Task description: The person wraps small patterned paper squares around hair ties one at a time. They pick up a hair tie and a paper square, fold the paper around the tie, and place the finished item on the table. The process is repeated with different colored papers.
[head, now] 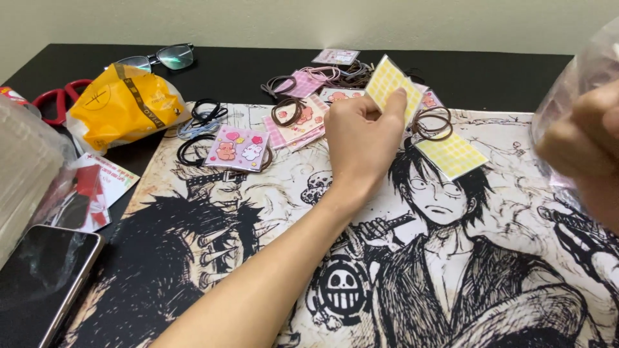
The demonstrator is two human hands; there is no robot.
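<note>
Lying nearest, dark phone point(45, 283) at desk's point(490, 77) near-left corner; pinching yellow gingham card point(389, 84) by lower edge, left hand point(362, 138) fingers closed, above printed mat's point(193, 212) far edge, seemingly light, bendable; clutching clear plastic bag point(570, 96), blurred right hand point(583, 148).

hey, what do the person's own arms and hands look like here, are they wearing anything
Both are bare. The left hand and its forearm show no sleeve, glove, watch or ring. The right hand is close to the camera and blurred; nothing worn shows on it.
</note>
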